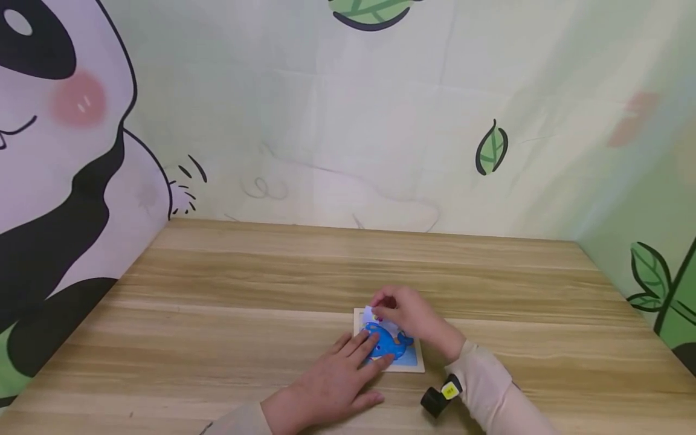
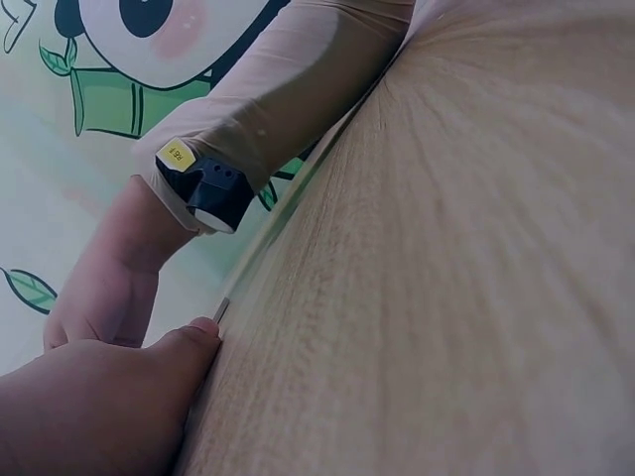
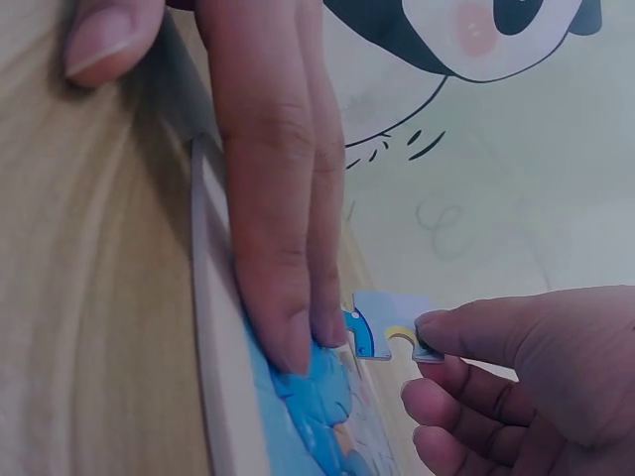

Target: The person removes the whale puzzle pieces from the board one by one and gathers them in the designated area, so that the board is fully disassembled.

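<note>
A small jigsaw puzzle point(image 1: 420, 367) with a pale wooden frame and a blue whale point(image 1: 390, 348) picture lies flat on the table. My left hand point(image 1: 337, 377) rests on its left part with fingers spread, fingertips touching the whale. Between thumb and fingers, my right hand point(image 1: 410, 311) pinches a puzzle piece at the frame's far left corner. In the right wrist view this piece point(image 3: 369, 315) is pale with blue and yellow patches and stands raised and tilted above the board. Left-hand fingers point(image 3: 268, 169) press on the puzzle there. The left wrist view hides the puzzle behind the left thumb point(image 2: 189, 347).
The wood-grain table point(image 1: 244, 272) extends around the puzzle. Behind it stands a printed backdrop point(image 1: 348, 121) with leaves and a panda. A black wrist camera point(image 1: 435, 402) with a yellow label sits on the right sleeve, close to the tabletop.
</note>
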A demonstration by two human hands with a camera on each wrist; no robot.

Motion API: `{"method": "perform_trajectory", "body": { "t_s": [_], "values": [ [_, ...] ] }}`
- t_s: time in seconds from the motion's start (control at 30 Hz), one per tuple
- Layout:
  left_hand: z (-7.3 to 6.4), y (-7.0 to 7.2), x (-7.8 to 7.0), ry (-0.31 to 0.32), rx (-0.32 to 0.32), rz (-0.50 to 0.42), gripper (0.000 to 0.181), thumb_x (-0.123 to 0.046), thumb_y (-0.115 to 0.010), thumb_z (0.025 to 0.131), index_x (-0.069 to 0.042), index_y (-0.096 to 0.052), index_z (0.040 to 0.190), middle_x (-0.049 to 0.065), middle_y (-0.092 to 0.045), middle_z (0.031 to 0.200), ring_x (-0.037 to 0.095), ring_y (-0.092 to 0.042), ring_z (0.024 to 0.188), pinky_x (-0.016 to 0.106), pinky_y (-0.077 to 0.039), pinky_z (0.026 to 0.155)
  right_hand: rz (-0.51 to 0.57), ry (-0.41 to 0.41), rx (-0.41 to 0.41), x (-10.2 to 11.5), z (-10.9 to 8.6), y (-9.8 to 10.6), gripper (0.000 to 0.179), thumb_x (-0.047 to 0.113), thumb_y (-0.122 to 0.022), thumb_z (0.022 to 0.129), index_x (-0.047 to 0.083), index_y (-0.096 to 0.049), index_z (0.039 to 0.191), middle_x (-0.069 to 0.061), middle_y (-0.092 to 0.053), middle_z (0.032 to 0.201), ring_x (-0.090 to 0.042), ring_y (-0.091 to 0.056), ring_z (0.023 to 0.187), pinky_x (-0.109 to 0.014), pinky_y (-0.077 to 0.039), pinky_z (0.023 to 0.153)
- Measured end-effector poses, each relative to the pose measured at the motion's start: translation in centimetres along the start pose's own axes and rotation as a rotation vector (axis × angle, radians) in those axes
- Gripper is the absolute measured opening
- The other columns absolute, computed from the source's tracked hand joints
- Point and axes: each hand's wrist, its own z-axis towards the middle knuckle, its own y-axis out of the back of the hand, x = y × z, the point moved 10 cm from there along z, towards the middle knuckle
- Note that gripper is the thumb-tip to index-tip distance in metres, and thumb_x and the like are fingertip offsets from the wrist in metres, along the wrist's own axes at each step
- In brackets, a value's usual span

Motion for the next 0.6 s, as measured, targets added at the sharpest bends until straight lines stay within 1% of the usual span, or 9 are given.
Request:
{"method": "perform_trajectory", "body": {
  "t_s": [0.23,0.5,0.6],
  "values": [
    [0.1,-0.1,0.0,-0.001,0.004,-0.014,0.058,-0.056,-0.029,0.1,-0.027,-0.036,0.149,0.012,-0.033,0.156,0.03,-0.03,0.145,0.048,-0.03,0.115,0.003,0.007,0.008,0.2,-0.1,1.0,0.006,0.009,-0.062,0.092,0.007,-0.068,0.093,-0.003,-0.066,0.085,-0.011,-0.054,0.077,-0.02,-0.048,0.072],
    [0.0,-0.1,0.1,-0.005,-0.017,-0.017,0.059,-0.057,-0.028,0.1,-0.026,-0.037,0.148,0.012,-0.033,0.156,0.03,-0.03,0.145,0.049,-0.031,0.115,0.005,-0.021,0.018,-0.3,-0.5,2.4,0.007,0.01,-0.061,0.093,0.008,-0.067,0.096,-0.003,-0.065,0.088,-0.013,-0.054,0.079,-0.02,-0.048,0.073],
    [0.1,-0.2,0.1,-0.003,-0.013,-0.025,0.059,-0.058,-0.028,0.1,-0.027,-0.037,0.149,0.011,-0.033,0.156,0.029,-0.03,0.145,0.049,-0.03,0.115,0.007,-0.024,0.014,-0.4,-0.7,3.1,0.007,0.009,-0.061,0.093,0.007,-0.067,0.095,-0.004,-0.065,0.087,-0.014,-0.053,0.078,-0.021,-0.048,0.071]
  ]
}}
